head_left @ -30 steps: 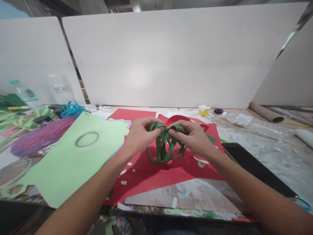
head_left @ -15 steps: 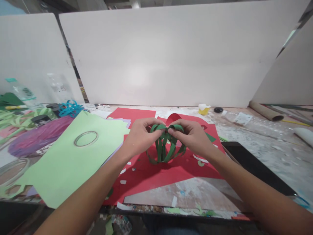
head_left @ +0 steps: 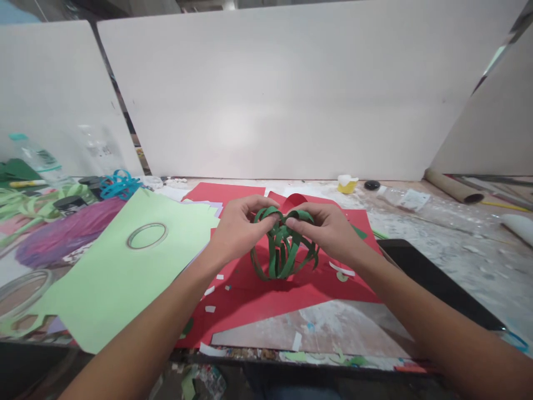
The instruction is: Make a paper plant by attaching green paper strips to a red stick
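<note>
Our left hand (head_left: 239, 229) and right hand (head_left: 331, 228) pinch a green paper-strip form (head_left: 273, 258), fingers (head_left: 313, 209) clamped on its top, though we can't clearly see the exact grip.

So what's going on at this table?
A person's left hand and right hand are pinching the top of a rounded green paper-strip cage over red paper. The fingers hide whether the strips are joined there. To the left, a tape roll lies on a light green paper sheet; small white scraps dot the red paper.
</note>
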{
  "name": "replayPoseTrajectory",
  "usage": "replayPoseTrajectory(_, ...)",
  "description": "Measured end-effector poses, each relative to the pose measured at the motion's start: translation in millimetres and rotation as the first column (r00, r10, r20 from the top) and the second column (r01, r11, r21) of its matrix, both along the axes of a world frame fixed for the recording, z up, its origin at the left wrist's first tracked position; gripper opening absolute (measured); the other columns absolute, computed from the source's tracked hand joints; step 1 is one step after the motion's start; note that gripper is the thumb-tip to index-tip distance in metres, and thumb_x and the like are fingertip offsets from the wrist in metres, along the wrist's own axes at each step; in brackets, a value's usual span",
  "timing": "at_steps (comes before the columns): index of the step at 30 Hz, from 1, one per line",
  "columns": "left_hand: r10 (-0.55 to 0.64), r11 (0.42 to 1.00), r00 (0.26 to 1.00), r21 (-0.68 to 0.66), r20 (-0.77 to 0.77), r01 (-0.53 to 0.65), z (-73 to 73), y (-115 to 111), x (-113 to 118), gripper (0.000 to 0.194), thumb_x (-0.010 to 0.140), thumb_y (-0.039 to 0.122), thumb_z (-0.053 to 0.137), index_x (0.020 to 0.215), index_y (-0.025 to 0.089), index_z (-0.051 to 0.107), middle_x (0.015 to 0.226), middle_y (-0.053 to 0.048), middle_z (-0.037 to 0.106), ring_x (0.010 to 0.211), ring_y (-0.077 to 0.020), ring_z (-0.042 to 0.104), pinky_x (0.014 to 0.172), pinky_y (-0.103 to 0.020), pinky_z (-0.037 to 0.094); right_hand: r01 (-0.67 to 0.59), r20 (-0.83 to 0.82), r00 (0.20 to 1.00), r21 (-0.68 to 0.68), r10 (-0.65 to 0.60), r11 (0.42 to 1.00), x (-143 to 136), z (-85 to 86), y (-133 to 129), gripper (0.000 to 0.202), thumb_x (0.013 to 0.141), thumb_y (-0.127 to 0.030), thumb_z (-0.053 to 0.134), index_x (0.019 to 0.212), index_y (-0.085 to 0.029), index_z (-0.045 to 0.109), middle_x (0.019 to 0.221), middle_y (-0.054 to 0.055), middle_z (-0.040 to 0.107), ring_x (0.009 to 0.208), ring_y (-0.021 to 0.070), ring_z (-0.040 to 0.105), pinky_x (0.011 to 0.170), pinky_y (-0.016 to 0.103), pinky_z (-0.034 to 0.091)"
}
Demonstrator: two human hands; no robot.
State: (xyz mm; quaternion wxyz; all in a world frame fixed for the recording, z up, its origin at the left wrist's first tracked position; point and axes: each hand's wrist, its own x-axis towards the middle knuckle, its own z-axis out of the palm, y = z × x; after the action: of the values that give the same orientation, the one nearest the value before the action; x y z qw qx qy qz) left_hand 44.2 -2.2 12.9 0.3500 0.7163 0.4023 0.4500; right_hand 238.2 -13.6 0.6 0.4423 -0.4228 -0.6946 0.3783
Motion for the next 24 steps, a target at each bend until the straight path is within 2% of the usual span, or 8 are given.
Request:
replayPoseTrajectory(7, 0.05, 0.998, 0.999, 0.025, -0.021, -0.05, 0.5, -1.0, 0.3, 0.02, 0.076, 0.03, 0.069, 0.095, 0.022, 0.071, 0.086, -0.002, 0.072, 0.073, -0.0148, 0.062, 0.067, -0.029, 0.048, 0.002, -0.012, 1.0, 0.042, -0.002, 0.999, 1.5, -1.0, 2.5, 0.016, 0.08, -0.035, 0.071, 0.083, -0.019, 0.072, 0.072, 0.001, 0.062, 0.065, 0.0138, 0.054, 0.058, 0.029, 0.043)
replayPoseTrajectory(13, 0.082, 0.996, 0.997, 0.027, 0.004, -0.082, 0.1, -1.3, 1.2, 0.023, 0.076, 0.03, 0.069, 0.098, 0.022, 0.069, 0.091, -0.004, 0.072, 0.079, -0.0167, 0.064, 0.068, -0.03, 0.048, -0.064, -0.079, 0.994, 0.064, 0.069, 0.996, 1.6, -3.9, 4.5, 0.01, 0.078, -0.028, 0.073, 0.084, -0.021, 0.071, 0.074, 0.001, 0.064, 0.069, 0.0147, 0.057, 0.062, 0.03, 0.046)
replayPoseTrajectory(16, 0.038, 0.999, 0.999, 0.022, 0.015, -0.038, 1.0, -2.0, -0.3, 0.028, 0.078, 0.031, 0.068, 0.104, 0.021, 0.066, 0.094, -0.005, 0.072, 0.085, -0.0181, 0.066, 0.075, -0.032, 0.05, -0.069, -0.107, 0.991, 0.061, 0.075, 0.996, 1.3, -3.4, 4.0, 0.008, 0.078, -0.025, 0.072, 0.084, -0.021, 0.071, 0.076, 0.001, 0.065, 0.072, 0.0159, 0.061, 0.065, 0.031, 0.049)
replayPoseTrajectory(20, -0.016, 1.0, 1.0, 0.008, -0.024, 0.016, 3.9, -1.8, -3.7, 0.035, 0.078, 0.031, 0.067, 0.112, 0.021, 0.063, 0.1, -0.007, 0.07, 0.09, -0.0194, 0.066, 0.08, -0.035, 0.051, 0.018, -0.093, 0.996, 0.029, -0.015, 0.999, 1.8, 0.4, 2.3, 0.01, 0.08, -0.028, 0.071, 0.086, -0.02, 0.07, 0.072, 0.0, 0.064, 0.065, 0.0142, 0.059, 0.06, 0.029, 0.048)
replayPoseTrajectory(24, -0.031, 0.999, 0.997, -0.045, -0.077, 0.027, 7.0, -1.2, -5.0, 0.023, 0.078, 0.027, 0.064, 0.099, 0.019, 0.065, 0.093, -0.005, 0.07, 0.082, -0.0185, 0.065, 0.078, -0.036, 0.052, 0.029, -0.136, 0.99, -0.009, -0.03, 1.0, 1.7, 2.1, 1.9, 0.014, 0.081, -0.032, 0.069, 0.089, -0.02, 0.069, 0.073, 0.001, 0.065, 0.066, 0.0147, 0.061, 0.064, 0.031, 0.05)
